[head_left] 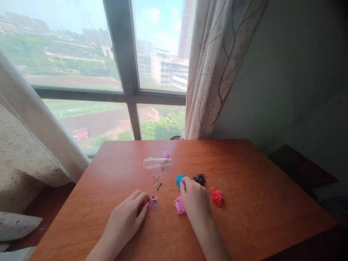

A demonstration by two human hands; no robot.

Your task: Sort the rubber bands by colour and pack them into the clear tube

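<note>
Hands, two, bare: one left hand (pixel 132 208), lower centre-left of the frame, palm down, fingers bent and thumb drawn in toward them; one right hand (pixel 195 197), just right of centre, wrist arched, fingers pointing down and inward. Whether the left grasps a piece cannot be told; the right's fingertips are at the edge of the blue pile, its grip likewise unclear. Beside the left fingertips, one pink-and-grey cluster (pixel 153 203) of small loops, pieces too tangled to count. Piles of small loops, four, around the right hand: one blue pile (pixel 178 178), at its fingertips, near the centre; one pink pile (pixel 178 206), below the blue and partly behind the hand; one black pile (pixel 199 178), right of the blue; one red pile (pixel 216 197), farther right. Left of the blue, one yellow-and-pink cluster (pixel 156 179) and one small black piece (pixel 159 186). Above these, one clear container (pixel 154 163), lying lengthwise, with one pink bunch (pixel 165 154) at its right end. Support: one brown wooden table (pixel 250 224), across the lower frame. Curtains, two patterned: left edge (pixel 40 108) and upper centre-right (pixel 209 69).
</note>
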